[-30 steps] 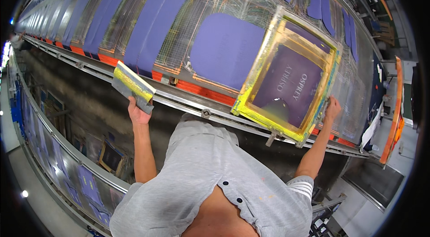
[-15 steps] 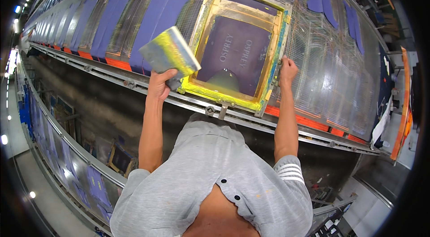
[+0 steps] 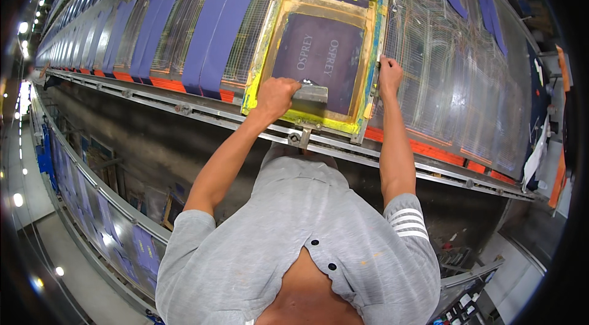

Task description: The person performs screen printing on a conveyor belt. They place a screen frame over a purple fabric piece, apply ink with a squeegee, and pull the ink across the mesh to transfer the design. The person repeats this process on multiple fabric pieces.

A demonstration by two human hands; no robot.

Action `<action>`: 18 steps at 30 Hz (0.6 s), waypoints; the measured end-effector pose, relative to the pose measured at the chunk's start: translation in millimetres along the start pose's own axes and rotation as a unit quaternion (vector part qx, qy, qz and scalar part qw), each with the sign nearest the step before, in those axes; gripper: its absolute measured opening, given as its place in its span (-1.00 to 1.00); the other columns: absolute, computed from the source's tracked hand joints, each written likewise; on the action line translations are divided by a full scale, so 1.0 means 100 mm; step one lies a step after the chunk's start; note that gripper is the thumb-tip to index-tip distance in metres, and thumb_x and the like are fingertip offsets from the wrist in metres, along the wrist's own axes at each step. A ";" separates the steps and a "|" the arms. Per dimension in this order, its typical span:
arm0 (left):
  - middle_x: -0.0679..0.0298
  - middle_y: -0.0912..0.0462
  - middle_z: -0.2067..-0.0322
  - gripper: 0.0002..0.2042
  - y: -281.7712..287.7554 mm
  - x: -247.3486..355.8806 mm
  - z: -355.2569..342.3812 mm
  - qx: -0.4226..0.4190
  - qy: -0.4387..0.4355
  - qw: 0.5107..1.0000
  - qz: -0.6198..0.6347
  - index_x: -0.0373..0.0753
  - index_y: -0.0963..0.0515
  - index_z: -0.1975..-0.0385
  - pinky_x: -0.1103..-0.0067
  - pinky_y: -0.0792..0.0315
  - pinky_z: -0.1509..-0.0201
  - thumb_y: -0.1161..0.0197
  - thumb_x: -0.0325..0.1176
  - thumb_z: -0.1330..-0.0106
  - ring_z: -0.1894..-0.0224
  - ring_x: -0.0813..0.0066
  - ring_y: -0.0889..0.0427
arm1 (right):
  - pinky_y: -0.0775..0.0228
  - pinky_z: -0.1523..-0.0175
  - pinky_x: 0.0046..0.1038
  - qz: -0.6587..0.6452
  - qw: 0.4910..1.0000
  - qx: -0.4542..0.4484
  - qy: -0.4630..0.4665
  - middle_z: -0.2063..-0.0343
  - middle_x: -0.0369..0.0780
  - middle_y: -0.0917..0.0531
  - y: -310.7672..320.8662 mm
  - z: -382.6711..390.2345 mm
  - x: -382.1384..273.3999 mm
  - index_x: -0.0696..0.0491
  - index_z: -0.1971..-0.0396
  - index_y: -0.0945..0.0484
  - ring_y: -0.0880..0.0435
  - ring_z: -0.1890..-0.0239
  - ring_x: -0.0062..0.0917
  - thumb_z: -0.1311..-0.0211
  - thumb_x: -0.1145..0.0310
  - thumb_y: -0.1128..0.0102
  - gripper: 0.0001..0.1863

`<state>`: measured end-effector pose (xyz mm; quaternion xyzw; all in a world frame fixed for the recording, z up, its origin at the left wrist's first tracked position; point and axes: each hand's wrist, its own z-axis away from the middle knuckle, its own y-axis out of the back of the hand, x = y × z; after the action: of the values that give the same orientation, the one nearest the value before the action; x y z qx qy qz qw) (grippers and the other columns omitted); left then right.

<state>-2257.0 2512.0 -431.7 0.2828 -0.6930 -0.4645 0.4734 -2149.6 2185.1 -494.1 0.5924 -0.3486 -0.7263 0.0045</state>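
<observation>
A screen printing frame, its wood stained yellow and blue, lies on the long table. Its dark mesh bears two lines of pale lettering. My left hand is closed round a squeegee at the near part of the mesh, inside the frame. Only the squeegee's grey right part shows; my fingers cover the rest. At the frame's right side, my right hand has its fingers curled closed on the edge. What lies under the mesh is mostly hidden.
Purple fabric pieces lie in rows on the table, left of the frame and beyond it. A metal rail runs along the near edge, with a clamp block below the frame. Another table with purple pieces stands at lower left.
My left hand has swung the squeegee from outside the frame's left edge, rightward onto the mesh. The squeegee's broad yellow-stained face no longer shows. My right hand stays at the frame's right side.
</observation>
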 end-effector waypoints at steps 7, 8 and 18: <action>0.05 -0.71 0.38 -0.71 0.01 0.02 -0.01 -0.106 0.036 0.994 -0.010 -0.14 -0.72 0.34 0.21 -0.54 0.17 -0.21 -0.56 0.08 0.25 0.02 -0.69 | -0.45 0.08 -0.19 0.038 0.999 0.007 -0.016 0.39 -0.01 -0.72 -0.05 -0.09 0.12 0.08 0.32 -0.74 -0.68 0.26 -0.13 -0.16 -0.08 -0.24 -0.53; 0.02 -0.69 0.43 -0.74 0.03 -0.01 -0.09 -0.146 0.041 0.988 -0.029 -0.13 -0.72 0.36 0.19 -0.54 0.20 -0.21 -0.54 0.06 0.29 -0.02 -0.68 | -0.45 0.08 -0.19 0.033 0.999 0.007 -0.018 0.40 -0.01 -0.72 -0.05 -0.07 0.10 0.08 0.32 -0.74 -0.68 0.27 -0.12 -0.16 -0.08 -0.24 -0.53; -0.08 -0.59 -0.09 -0.43 -0.19 -0.07 -1.41 -0.502 0.140 0.853 0.021 -0.39 -0.61 0.02 0.18 -0.51 -0.05 -0.46 -0.47 0.19 -0.08 -0.06 -0.62 | -0.43 0.19 -0.21 0.037 0.999 0.013 0.027 0.52 0.03 -0.67 -0.01 0.00 -0.04 0.12 0.32 -0.72 -0.65 0.39 -0.15 -0.18 -0.04 -0.25 -0.54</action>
<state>-2125.4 2456.9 -434.6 0.0538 -0.2976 -0.6945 0.6528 -2148.2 2188.0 -491.2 0.5986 -0.3793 -0.7048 0.0337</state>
